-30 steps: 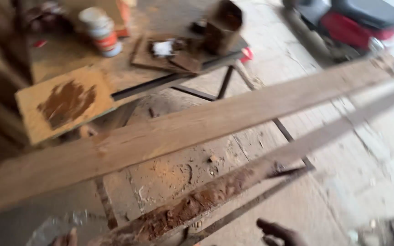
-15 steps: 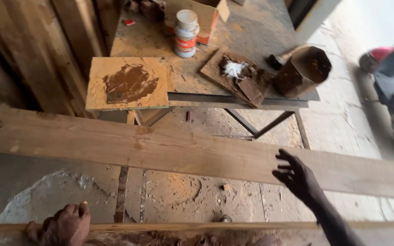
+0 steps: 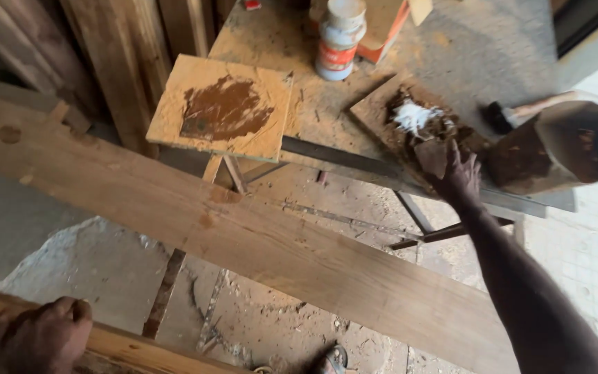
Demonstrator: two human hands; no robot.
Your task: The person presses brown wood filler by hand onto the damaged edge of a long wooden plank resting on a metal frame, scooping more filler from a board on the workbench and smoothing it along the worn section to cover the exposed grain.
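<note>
Daylight is entering from the upper right, washing out the pale floor (image 3: 590,256) there. The upper left is lying dim among stacked boards (image 3: 105,55). Lighting is soft, and shadows are falling faintly under the tabletop (image 3: 451,55). Slight motion blur is softening the right hand (image 3: 458,176) and the frame edges.

matt, rough wooden plank (image 3: 257,242), dusty chipboard tabletop (image 3: 451,48), rusty metal can (image 3: 555,149), glossy plastic bottle (image 3: 339,38).

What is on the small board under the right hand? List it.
On the small board lie a white blob and dark brown paste, with a flat scraper-like piece at the right hand. The fingers cover part of it.
</note>
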